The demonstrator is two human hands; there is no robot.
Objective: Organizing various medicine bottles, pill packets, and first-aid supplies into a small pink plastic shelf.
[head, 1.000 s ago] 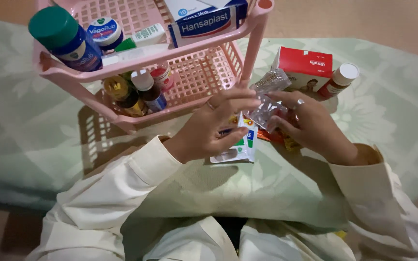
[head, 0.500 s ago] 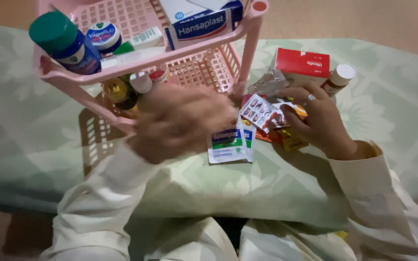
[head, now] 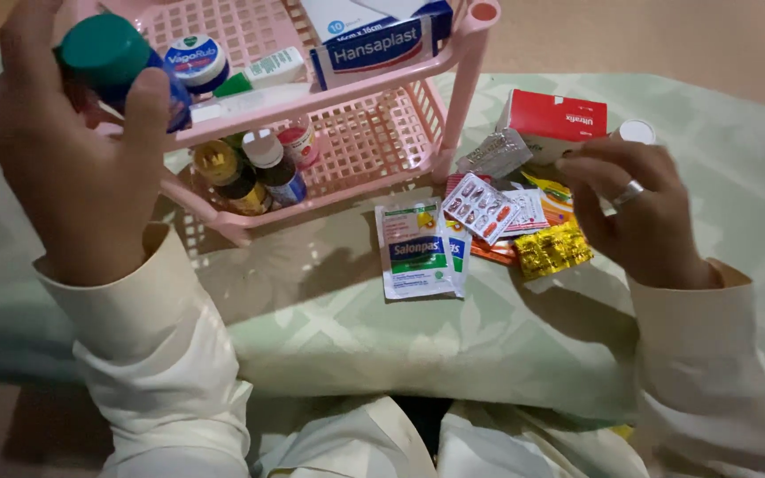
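Fingers of my left hand (head: 68, 150) are wrapped around the blue jar with the green lid (head: 117, 62), thumb on one side and the rest curled round the back, so that hand is closed on it. The jar sits at the front left corner of the top shelf of the pink plastic rack (head: 453, 66); I can't tell if it's resting on the shelf or lifted a bit.

Same shelf, just beside the jar: a small round blue tin (head: 195, 60), a green-and-white tube (head: 258, 71) lying on its side, and over at the right end a blue-and-white flat box (head: 374, 40) with another white box on top of it.

Lower shelf has a little cluster of bottles at the left: a dark one with a gold cap (head: 223, 173), one with a white cap (head: 272, 164), and a small one with a red label (head: 298, 142). The rest of that shelf shows bare grid.

My right hand (head: 635, 208), ring on one finger, is off to the right over the green patterned cloth (head: 356, 327), fingers loosely curled and not holding anything. It hangs near the loose stuff on the cloth: a red-and-white box (head: 560, 115), a white bottle cap (head: 637, 131) peeking out behind my fingers, a silver foil strip (head: 496, 152), a blister pack of pills (head: 480, 205), a gold foil strip (head: 552, 250), and two white-and-green sachets (head: 416, 250) stacked in front of the rack.
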